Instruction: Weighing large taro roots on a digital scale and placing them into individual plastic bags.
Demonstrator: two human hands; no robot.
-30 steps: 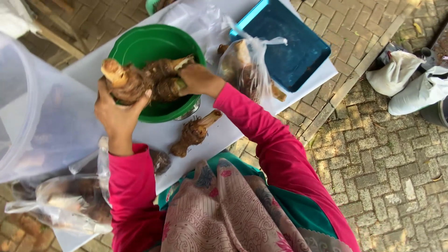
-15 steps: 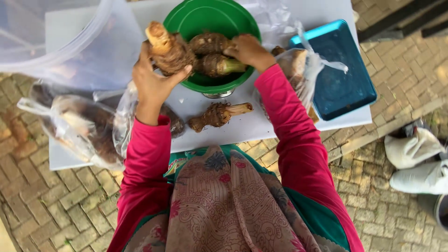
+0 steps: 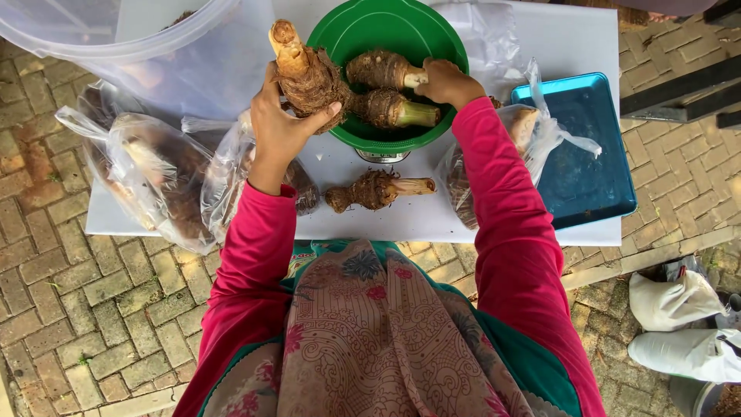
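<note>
Here, our left hand [image 3: 282,127] grips a hairy taro root [image 3: 306,71]; our right hand [image 3: 445,81] clasps another taro [image 3: 382,69] inside the green bowl [image 3: 440,38].

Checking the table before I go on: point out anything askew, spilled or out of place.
One taro root lies loose on the white table, outside the green bowl and the plastic bags. The left hand holds another root over the bowl's rim. Nothing looks spilled.

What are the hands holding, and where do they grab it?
The left hand grips a hairy brown root around its fat lower end. The right hand holds another root by its pale cut stem, inside the green bowl.
</note>
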